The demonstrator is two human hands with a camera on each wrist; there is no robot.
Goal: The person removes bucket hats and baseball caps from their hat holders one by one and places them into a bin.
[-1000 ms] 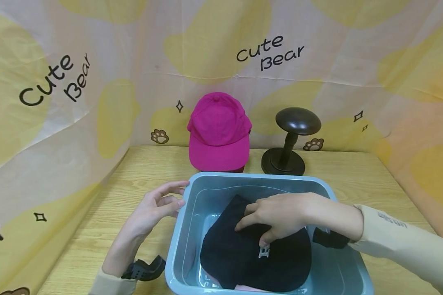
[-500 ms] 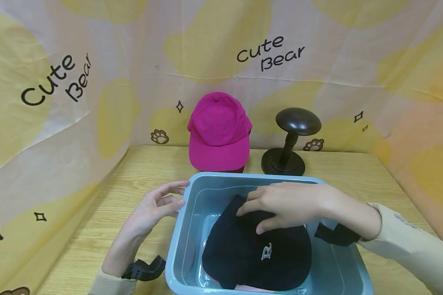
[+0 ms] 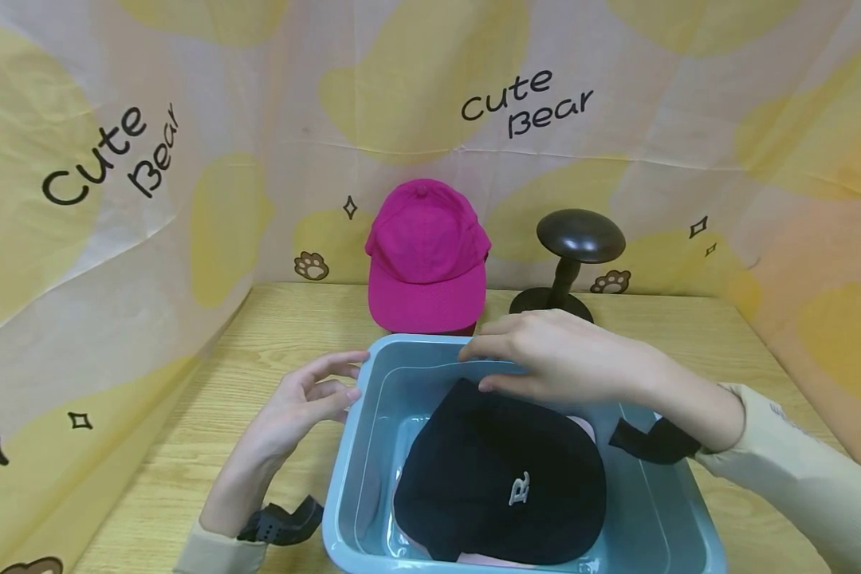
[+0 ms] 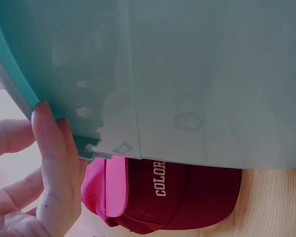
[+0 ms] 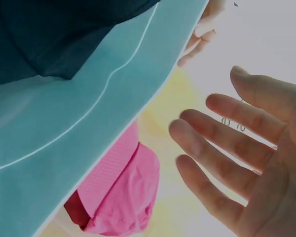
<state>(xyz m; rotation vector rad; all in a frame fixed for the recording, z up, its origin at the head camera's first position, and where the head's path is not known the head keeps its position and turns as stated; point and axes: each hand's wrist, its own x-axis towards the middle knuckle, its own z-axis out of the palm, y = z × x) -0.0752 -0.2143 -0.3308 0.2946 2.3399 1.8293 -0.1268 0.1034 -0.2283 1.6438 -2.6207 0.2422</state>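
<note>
A light blue plastic basin [image 3: 653,518] stands before me, holding a black baseball cap [image 3: 473,470] with a raised white letter on its front. Pale pink fabric [image 3: 498,560] peeks out from under that cap. My left hand [image 3: 294,410] touches the basin's left rim with relaxed fingertips. Over the basin's back part is my right hand [image 3: 556,359], fingers extended and nothing in them, off the black cap. The right wrist view shows its fingers [image 5: 219,165] spread apart. Behind the basin is a bright pink cap [image 3: 426,247], with a dark red cap [image 4: 202,197] under it.
A dark mushroom-shaped hat stand [image 3: 579,237] is at the back right, its base partly hidden by my right hand. The wooden table [image 3: 186,446] meets a printed cloth backdrop [image 3: 402,96] behind and at the sides.
My right hand has come off the black cap and risen toward the basin's back rim, uncovering the white letter. The cap stays in the basin. My left hand has not moved.
</note>
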